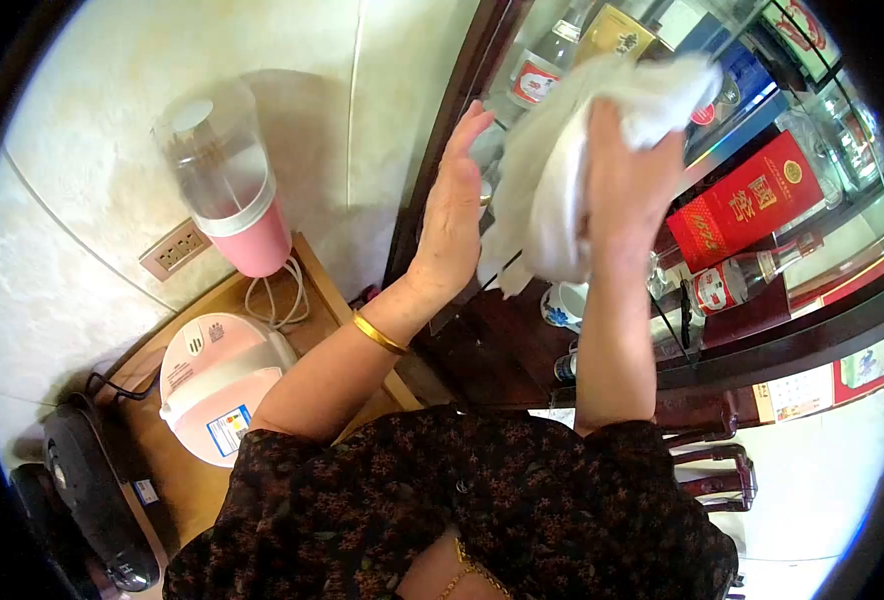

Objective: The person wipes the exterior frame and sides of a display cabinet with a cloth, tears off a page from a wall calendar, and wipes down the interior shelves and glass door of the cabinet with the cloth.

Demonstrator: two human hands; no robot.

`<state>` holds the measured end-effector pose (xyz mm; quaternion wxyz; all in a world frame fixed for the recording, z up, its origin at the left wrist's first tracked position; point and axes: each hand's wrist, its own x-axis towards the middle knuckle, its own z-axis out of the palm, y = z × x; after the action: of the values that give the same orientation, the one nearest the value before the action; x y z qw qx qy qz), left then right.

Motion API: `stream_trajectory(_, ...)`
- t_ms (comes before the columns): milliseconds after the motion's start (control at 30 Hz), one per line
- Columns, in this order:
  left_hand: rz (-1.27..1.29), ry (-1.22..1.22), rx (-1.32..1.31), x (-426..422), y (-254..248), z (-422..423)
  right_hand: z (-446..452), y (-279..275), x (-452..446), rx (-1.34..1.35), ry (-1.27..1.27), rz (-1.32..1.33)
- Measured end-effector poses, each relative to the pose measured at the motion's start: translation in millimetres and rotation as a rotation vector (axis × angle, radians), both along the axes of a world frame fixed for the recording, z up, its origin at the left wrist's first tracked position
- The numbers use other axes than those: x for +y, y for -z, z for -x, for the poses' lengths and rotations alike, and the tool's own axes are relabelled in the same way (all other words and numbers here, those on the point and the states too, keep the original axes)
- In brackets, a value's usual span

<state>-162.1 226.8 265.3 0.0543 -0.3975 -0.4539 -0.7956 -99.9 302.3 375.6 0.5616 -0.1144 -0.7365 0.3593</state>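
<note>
My right hand [630, 185] grips a bunched white cloth [559, 190] in front of the glass-fronted cabinet [722, 385]. Blurred at its upper edge, the cloth hides part of the shelves. My left hand [450, 225], with a gold bangle on its wrist, is raised with fingers stretched out beside the cabinet's dark wooden edge [440, 130]. Whether it touches the edge I cannot tell. Behind the cloth are a clear bottle with a red-and-white label [542, 72] and a gold box [614, 35]. A red box [745, 200] and another labelled bottle [737, 285] lie to the right.
On the left, a wooden side table [187, 500] bears a pink-and-clear blender [237, 215], a pale pink appliance with a handle [227, 385] and a white cord. A black device [97, 490] sits at its left. A wall socket [174, 250] is behind. Dark chair parts [717, 475] show lower right.
</note>
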Motion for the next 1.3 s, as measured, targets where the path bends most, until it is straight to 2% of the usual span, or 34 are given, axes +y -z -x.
stream_trajectory(100, 0.018, -0.005, -0.047, -3.1, 16.2, 2.0, -1.5, 78.1, 15.9, -0.121, 0.034, 0.167)
stream_trajectory(200, 0.048, 0.000, -0.098, -5.4, 27.9, -2.4, -11.6, 162.0, 24.6, -0.288, 0.058, 0.127)
stream_trajectory(267, 0.070, -0.039, -0.115, -1.3, 38.5, -2.8, -17.1, 220.6, 32.6, -0.523, 0.082, 0.225)
stream_trajectory(333, 0.093, -0.081, -0.131, 3.3, 50.3, -3.6, -23.3, 272.9, 36.8, -0.657, 0.132, 0.192)
stream_trajectory(400, 0.117, -0.071, -0.228, 7.6, 62.8, -3.9, -32.7, 298.2, 35.4, -0.715, 0.101, 0.226)
stream_trajectory(467, 0.147, -0.101, -0.220, 10.7, 80.1, -0.3, -42.2, 320.9, 39.4, -0.776, 0.068, 0.261)
stream_trajectory(533, 0.183, -0.126, -0.208, 14.1, 101.1, -0.3, -53.5, 345.0, 48.6, -1.048, 0.069, 0.266)
stream_trajectory(567, 0.239, -0.139, -0.250, 15.7, 112.4, -1.3, -65.7, 365.5, 55.6, -1.052, 0.065, 0.267)
stream_trajectory(633, 0.291, -0.160, -0.297, 16.6, 129.9, -3.9, -89.4, 391.8, 64.4, -1.319, -0.002, 0.086)
stream_trajectory(667, 0.350, -0.211, -0.357, 15.6, 138.4, -8.4, -96.9, 393.9, 65.3, -1.325, -0.007, 0.083)
stream_trajectory(733, 0.544, -0.304, -0.418, 13.8, 155.4, -16.6, -104.6, 344.0, 48.2, -1.238, -0.217, 0.227)
stream_trajectory(767, 0.541, -0.300, -0.421, 12.4, 164.3, -21.1, -102.1, 321.2, 40.2, -1.241, -0.213, 0.225)
stream_trajectory(833, 0.835, -0.206, -0.418, 13.7, 176.3, -25.8, -82.9, 269.7, 22.4, -0.865, -0.303, 0.643)
stream_trajectory(900, 0.674, -0.042, -0.526, 19.6, 176.9, -34.9, -66.4, 199.6, 2.1, -0.689, -0.306, 0.695)
stream_trajectory(967, 0.318, 0.407, -0.588, 42.4, 208.2, -27.3, -57.8, 188.8, 4.1, -0.436, -0.402, 0.743)
stream_trajectory(1033, 0.378, 0.426, -0.413, 18.7, 140.8, -43.2, -58.4, 156.5, -1.7, -0.440, -0.520, 0.786)
stream_trajectory(1067, 0.444, 0.396, -0.305, 2.1, 104.8, -50.0, -59.4, 149.3, 2.3, -0.540, -0.499, 0.752)
stream_trajectory(1100, 0.579, 0.291, -0.152, -6.2, 83.0, -52.3, -60.9, 139.7, 4.0, -0.513, -0.481, 0.688)
stream_trajectory(1133, 0.445, 0.374, -0.339, -11.1, 66.4, -56.3, -62.6, 127.7, 9.5, -0.621, -0.467, 0.571)
stream_trajectory(1167, 0.431, 0.373, -0.319, -12.3, 56.1, -54.8, -65.9, 111.2, 18.3, -0.723, -0.452, 0.463)
stream_trajectory(1200, 0.404, 0.485, -0.307, -11.8, 47.2, -51.2, -70.8, 91.5, 26.8, -0.836, -0.335, 0.207)
stream_trajectory(1233, 0.377, 0.598, -0.294, -13.1, 36.6, -48.9, -76.0, 81.2, 28.0, -0.629, -0.256, 0.178)
stream_trajectory(1267, 0.326, 0.665, -0.409, -19.0, 14.3, -48.4, -79.6, 73.7, 36.9, -0.443, -0.160, 0.090)
stream_trajectory(1300, 0.256, 0.559, -0.381, -11.0, 13.3, -39.3, -78.8, 66.7, 48.0, -0.248, -0.065, -0.007)
